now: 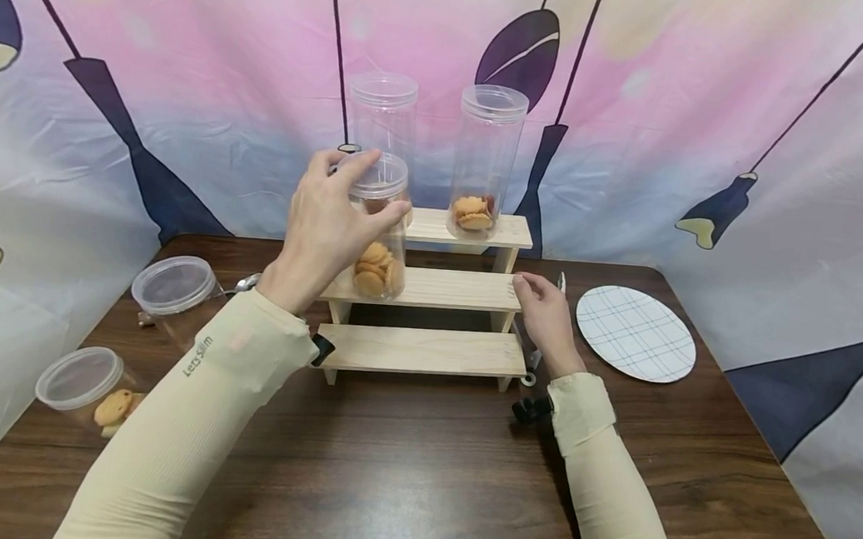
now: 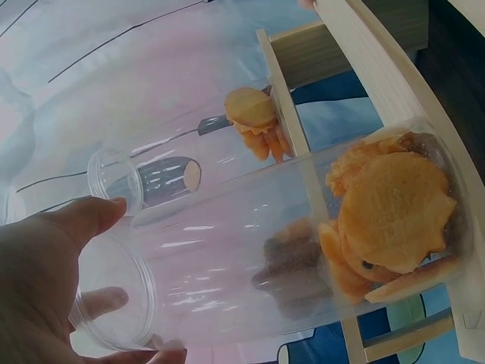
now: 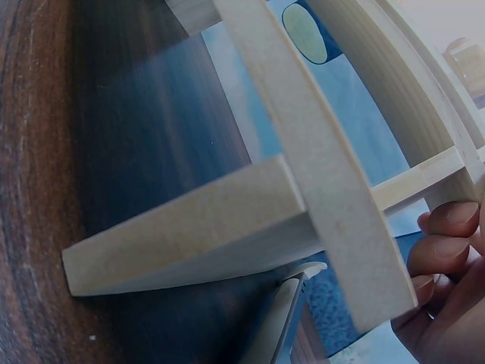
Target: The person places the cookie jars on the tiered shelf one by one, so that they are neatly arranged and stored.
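Note:
My left hand (image 1: 325, 220) grips a clear plastic jar (image 1: 382, 224) round its lid, thumb and fingers spread about the rim. Scalloped biscuits (image 2: 394, 208) lie in the bottom of this jar, which stands at the left of the middle step of a three-step wooden rack (image 1: 468, 289). At the right end of that same step, my right hand (image 1: 548, 319) pinches the board's edge with curled fingers (image 3: 447, 250). Two taller lidded jars stand on the top step; the right jar (image 1: 487, 165) holds biscuits, and the left jar (image 1: 385, 103) is partly hidden behind the gripped jar.
Left of my left arm are two lidded jars, one farther back (image 1: 175, 285) and one nearer with biscuits (image 1: 85, 383). A spoon (image 1: 248, 282) shows beside my left wrist. Right of the rack lie a round checked mat (image 1: 636, 334) and a partly hidden light-coloured utensil (image 1: 534, 360).

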Demonstrator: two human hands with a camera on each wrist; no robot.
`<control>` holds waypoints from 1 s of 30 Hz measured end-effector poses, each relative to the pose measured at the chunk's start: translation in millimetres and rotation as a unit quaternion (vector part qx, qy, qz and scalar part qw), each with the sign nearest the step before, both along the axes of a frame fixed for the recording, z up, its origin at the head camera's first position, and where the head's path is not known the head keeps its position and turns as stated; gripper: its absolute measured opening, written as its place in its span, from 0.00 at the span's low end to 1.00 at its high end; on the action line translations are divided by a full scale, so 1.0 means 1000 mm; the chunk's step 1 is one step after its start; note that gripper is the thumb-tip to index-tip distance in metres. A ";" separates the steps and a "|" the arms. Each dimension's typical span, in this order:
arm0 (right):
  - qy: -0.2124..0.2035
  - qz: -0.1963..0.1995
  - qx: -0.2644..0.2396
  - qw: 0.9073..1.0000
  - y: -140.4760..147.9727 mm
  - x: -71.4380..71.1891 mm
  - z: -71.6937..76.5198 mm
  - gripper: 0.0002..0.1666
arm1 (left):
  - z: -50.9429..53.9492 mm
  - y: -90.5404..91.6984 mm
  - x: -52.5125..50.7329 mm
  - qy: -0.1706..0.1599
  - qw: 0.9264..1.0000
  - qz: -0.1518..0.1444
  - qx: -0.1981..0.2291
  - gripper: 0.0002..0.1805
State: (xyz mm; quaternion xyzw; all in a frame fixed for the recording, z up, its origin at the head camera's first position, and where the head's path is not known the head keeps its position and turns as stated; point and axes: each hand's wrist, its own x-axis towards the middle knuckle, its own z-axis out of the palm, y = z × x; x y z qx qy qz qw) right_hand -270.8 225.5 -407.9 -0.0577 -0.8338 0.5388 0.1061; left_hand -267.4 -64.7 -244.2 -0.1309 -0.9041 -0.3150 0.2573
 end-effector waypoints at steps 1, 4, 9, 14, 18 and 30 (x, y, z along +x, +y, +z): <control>0.000 0.001 0.000 1.000 0.000 0.000 0.000 0.34 | 0.000 0.000 0.000 0.001 1.000 0.000 -0.001 0.39; 0.000 0.001 0.001 1.000 0.000 0.001 0.000 0.34 | 0.000 0.000 0.000 0.001 1.000 -0.001 -0.002 0.39; 0.000 0.003 0.002 1.000 -0.001 0.001 -0.001 0.35 | -0.001 -0.002 0.001 -0.008 1.000 -0.002 0.000 0.40; 0.000 0.004 0.003 1.000 -0.002 0.001 -0.001 0.34 | 0.000 -0.005 0.001 -0.011 1.000 -0.009 0.006 0.43; 0.001 0.005 0.003 1.000 -0.002 0.001 0.001 0.35 | 0.002 -0.007 0.004 -0.025 1.000 -0.011 -0.005 0.49; 0.001 0.007 -0.003 1.000 0.000 0.001 0.000 0.37 | -0.002 -0.036 0.026 -0.027 0.999 -0.007 -0.020 0.59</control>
